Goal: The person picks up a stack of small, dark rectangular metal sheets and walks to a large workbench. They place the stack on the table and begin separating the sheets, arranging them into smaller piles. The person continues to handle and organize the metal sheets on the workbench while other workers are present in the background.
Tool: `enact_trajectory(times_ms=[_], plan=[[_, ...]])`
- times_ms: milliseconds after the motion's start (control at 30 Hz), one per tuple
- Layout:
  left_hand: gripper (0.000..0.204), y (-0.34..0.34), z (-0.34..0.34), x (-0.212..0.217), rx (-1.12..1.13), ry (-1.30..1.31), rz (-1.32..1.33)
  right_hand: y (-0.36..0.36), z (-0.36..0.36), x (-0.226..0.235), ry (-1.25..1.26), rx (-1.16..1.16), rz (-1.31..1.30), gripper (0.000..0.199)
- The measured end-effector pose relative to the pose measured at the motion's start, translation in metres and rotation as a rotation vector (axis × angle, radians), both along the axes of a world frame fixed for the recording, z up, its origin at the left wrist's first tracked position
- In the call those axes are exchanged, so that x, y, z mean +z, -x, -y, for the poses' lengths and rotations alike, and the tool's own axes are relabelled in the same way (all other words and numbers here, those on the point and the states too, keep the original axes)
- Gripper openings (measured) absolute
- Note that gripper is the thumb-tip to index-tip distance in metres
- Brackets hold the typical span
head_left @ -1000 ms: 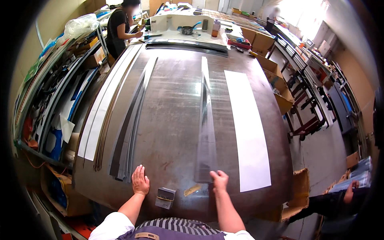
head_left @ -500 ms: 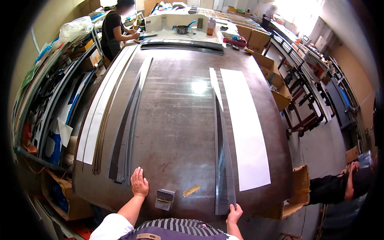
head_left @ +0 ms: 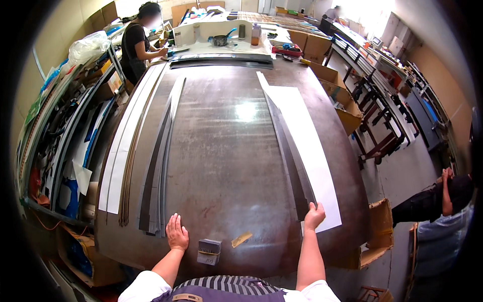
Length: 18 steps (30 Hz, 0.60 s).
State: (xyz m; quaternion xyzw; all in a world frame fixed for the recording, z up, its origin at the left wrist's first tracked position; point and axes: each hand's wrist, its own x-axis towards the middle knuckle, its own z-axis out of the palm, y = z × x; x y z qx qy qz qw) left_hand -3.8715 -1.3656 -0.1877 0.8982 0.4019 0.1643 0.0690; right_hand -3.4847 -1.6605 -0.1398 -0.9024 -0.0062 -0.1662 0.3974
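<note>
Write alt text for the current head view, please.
The person's right hand grips the near end of one or more long, narrow dark-grey strips that overlap the left edge of a white rectangular sheet on a shiny brown table. The left hand rests on the table between long, dark-grey layered strips and a small, grey banded stack.

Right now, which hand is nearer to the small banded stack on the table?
Left. The left hand rests on the table, just left of the banded stack; the right hand is farther away to its right, holding a dark strip.
</note>
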Motion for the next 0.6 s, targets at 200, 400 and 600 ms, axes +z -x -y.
enact_trajectory(times_ms=[200, 400, 600], plan=[[0.054, -0.003, 0.001, 0.001, -0.003, 0.016, 0.015, 0.028, 0.062, -0.042, -0.055, -0.041, -0.053, 0.017], [0.053, -0.003, 0.002, 0.001, -0.003, 0.001, -0.002, 0.028, 0.078, -0.052, -0.404, 0.007, -0.416, 0.012], [0.053, -0.003, 0.000, 0.001, -0.005, -0.017, -0.006, 0.026, 0.090, -0.060, -0.119, 0.041, -0.461, 0.028]])
